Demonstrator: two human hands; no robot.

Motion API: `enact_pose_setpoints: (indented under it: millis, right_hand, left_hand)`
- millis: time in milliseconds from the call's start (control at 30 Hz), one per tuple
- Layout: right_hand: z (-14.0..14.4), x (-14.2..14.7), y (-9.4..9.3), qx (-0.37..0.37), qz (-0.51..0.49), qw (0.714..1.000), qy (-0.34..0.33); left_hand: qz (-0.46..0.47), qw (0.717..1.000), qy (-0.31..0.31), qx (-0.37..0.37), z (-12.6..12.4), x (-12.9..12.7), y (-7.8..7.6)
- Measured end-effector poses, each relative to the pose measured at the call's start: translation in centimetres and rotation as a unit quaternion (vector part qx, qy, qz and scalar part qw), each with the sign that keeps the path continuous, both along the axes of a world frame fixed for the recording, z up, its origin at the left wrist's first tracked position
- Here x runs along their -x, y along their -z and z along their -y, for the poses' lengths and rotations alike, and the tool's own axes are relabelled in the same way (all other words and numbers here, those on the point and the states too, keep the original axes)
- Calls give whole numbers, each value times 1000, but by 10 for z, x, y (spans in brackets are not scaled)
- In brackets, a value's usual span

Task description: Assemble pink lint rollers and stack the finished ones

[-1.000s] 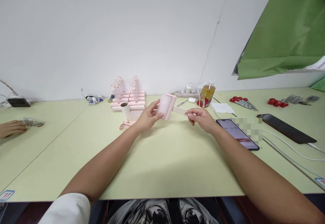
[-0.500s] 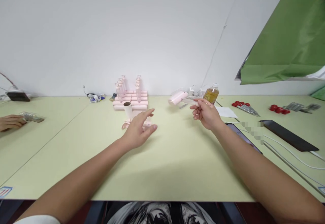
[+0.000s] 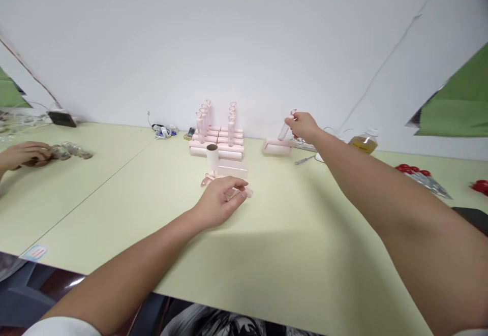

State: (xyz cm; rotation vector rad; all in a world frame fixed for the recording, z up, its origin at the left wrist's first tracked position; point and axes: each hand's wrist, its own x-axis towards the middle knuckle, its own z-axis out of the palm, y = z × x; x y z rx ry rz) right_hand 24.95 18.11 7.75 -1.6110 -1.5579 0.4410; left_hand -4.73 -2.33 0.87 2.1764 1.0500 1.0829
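My right hand (image 3: 304, 126) is closed around the clear and pink handle of a lint roller (image 3: 277, 147). The handle points up, and the roller head is low against the table near the wall. My left hand (image 3: 218, 201) hovers low with thumb and fingers apart, beside several pink plastic parts (image 3: 208, 179) that it partly covers. Just behind those parts, a white adhesive paper roll (image 3: 212, 159) stands on end, with its brown core showing. A translucent pink cover (image 3: 233, 169) lies to the right of the roll.
Several lint rollers (image 3: 216, 150) stand in two rows by the wall. A small screwdriver (image 3: 304, 160) lies near the right hand. Farther right are a bottle of yellow liquid (image 3: 364, 143) and red-ended tools (image 3: 423, 178). Another person's hand (image 3: 26, 154) is at far left, near bagged items (image 3: 72, 150).
My view has turned and shifted things about. My right hand has moved toward the wall and raised the lint roller's handle upright. My left hand has lowered toward the pink parts.
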Motion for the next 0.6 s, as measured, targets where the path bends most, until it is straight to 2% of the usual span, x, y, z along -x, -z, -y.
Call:
enact_pose_setpoints:
  millis: [67, 367, 600]
  right_hand:
    - [-17, 2, -2, 21, 43, 999, 14]
    - [-75, 13, -8, 62, 76, 995, 23]
    - [-92, 13, 7, 69, 70, 994, 37]
  left_hand:
    - [0, 1000, 1, -3, 1, 0, -1]
    - [-20, 1000, -2, -15, 7, -4, -8]
    - [3, 1000, 23, -17, 9, -3, -5]
